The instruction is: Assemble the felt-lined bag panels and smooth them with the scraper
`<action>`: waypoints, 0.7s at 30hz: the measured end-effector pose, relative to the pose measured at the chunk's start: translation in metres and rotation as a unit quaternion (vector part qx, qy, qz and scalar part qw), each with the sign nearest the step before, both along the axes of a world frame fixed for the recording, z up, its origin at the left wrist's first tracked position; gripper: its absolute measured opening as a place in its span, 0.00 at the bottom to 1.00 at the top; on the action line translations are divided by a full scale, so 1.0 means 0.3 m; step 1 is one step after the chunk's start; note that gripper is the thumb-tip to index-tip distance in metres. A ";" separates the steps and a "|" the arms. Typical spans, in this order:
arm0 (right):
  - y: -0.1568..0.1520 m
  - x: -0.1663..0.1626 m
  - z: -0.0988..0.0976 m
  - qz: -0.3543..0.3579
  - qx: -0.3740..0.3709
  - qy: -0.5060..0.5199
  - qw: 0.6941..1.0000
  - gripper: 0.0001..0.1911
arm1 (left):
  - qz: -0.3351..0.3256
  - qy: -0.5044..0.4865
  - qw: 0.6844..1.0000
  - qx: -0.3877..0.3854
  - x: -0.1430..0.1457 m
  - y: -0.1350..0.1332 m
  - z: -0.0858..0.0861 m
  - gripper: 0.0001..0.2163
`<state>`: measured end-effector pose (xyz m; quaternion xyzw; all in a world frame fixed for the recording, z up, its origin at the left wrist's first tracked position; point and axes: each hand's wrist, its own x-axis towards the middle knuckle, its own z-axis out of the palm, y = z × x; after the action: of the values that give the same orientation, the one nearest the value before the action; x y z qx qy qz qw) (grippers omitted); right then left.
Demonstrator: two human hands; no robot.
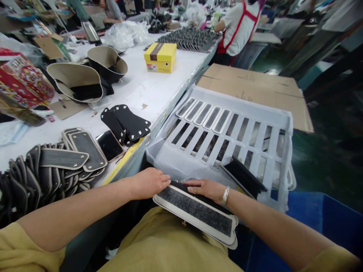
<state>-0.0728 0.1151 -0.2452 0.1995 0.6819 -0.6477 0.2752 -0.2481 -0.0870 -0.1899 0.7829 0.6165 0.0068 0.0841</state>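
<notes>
A small stack of long panels (195, 210), dark grey in the middle with broad pale borders, lies tilted at my lap. My left hand (151, 183) is at its upper left corner, with curled fingers pressed together on the edge. Along the stack's far edge, my right hand (206, 189) lies with its fingers stretched out over a black strip; the fingers' undersides are hidden. Just beyond, a white slatted plastic crate (170, 158) carries a row of several pale-edged panels (202, 114). A black folded piece (244, 175) leans across its right part.
On the white table (159, 94) at left are many riveted panels (87, 151), a phone (110, 145), black cut pieces (124, 122) and a yellow box (160, 57). Flattened cardboard (252, 85) lies behind the crate, a blue bin (306, 219) at right. A person (241, 26) stands farther back.
</notes>
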 end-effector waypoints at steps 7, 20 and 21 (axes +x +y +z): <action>0.137 0.238 -0.030 -0.048 0.031 -0.025 0.998 0.30 | 0.003 0.031 0.999 0.025 0.040 0.013 0.002 0.12; 0.068 0.079 0.079 0.183 0.097 0.145 0.968 0.29 | 0.081 0.000 0.994 0.071 0.220 0.025 -0.039 0.15; 0.081 0.116 0.092 0.170 0.124 0.144 0.967 0.27 | 0.089 -0.005 0.993 0.076 0.228 0.020 -0.037 0.16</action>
<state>-0.0381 0.1395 -0.2176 0.0176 0.8133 -0.5236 0.2531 -0.1798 -0.0811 -0.2009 0.7288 0.6811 0.0648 0.0269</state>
